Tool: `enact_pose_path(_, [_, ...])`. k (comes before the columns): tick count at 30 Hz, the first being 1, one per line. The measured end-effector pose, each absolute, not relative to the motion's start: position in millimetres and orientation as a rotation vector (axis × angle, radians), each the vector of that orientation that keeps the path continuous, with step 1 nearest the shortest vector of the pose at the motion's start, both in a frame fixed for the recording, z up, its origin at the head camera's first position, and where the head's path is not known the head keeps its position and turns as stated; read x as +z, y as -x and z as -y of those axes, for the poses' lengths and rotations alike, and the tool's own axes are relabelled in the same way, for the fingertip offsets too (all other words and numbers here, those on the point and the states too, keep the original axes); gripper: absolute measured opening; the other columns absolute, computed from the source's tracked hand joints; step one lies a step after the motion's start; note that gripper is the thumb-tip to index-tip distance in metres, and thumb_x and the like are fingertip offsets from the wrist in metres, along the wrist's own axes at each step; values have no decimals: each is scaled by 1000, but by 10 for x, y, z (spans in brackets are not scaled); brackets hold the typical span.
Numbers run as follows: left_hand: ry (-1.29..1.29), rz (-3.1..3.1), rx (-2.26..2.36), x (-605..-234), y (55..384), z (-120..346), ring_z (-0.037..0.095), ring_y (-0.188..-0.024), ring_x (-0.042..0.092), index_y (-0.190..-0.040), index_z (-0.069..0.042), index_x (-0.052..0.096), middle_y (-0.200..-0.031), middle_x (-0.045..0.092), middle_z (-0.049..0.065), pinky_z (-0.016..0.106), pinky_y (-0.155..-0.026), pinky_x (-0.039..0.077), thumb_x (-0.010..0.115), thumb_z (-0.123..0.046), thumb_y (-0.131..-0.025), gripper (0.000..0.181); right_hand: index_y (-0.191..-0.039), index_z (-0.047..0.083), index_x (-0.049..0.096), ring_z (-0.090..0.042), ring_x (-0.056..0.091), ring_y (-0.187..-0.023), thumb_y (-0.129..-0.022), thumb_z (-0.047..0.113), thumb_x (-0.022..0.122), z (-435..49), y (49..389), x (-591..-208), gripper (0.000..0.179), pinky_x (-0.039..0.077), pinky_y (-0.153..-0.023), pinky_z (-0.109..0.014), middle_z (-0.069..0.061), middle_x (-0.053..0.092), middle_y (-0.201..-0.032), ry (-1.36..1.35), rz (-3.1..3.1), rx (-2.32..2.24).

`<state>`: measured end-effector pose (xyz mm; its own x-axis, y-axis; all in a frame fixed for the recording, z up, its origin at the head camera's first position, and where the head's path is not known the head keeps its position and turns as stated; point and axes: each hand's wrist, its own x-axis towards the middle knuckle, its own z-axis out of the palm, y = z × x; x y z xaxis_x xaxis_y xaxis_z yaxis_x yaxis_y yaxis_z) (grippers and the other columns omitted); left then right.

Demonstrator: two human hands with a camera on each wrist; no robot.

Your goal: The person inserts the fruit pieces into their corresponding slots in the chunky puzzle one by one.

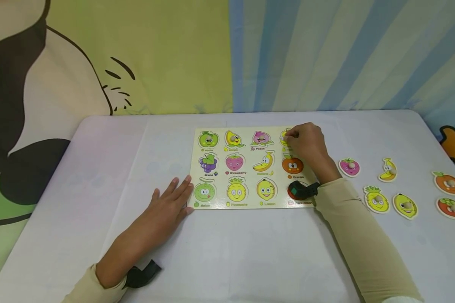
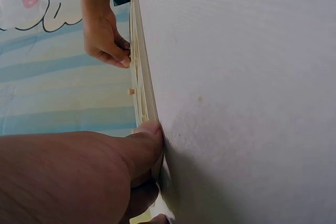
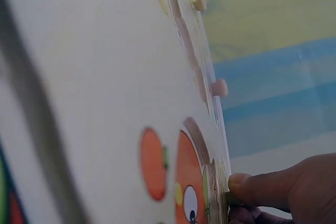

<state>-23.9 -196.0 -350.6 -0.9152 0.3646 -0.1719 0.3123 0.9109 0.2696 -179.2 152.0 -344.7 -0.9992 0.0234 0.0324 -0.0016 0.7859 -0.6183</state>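
Tabletop [image 1: 250, 252], yellow piece [image 1: 283, 136] under right hand [image 1: 308, 142]

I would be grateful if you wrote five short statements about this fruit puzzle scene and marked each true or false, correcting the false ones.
1. The right hand pinches a yellow fruit piece at the board's top right corner. True.
2. The left hand is lifted well clear of the board. False: it lies at the board's left edge, beside the melon picture.
3. The loose pineapple piece lies to the right of the board. True.
4. The loose banana piece is nearer the person than the loose lemon piece. False: it is farther away.
5. The loose strawberry piece is the loose piece closest to the board. True.
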Motion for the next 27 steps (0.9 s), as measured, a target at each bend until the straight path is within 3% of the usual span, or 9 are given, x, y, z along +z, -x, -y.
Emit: enact_pose_path(27, [-511, -2864, 346, -3512, 226, 1963, 37, -145, 15, -149, -3, 36, -158, 25, 10, 72, -103, 18, 64, -23, -95, 64, -102, -6, 73, -35, 61, -92, -93, 4, 64, -1486, 1773, -3465, 16, 50, -73, -45, -24, 67, -106, -61, 2899, 986])
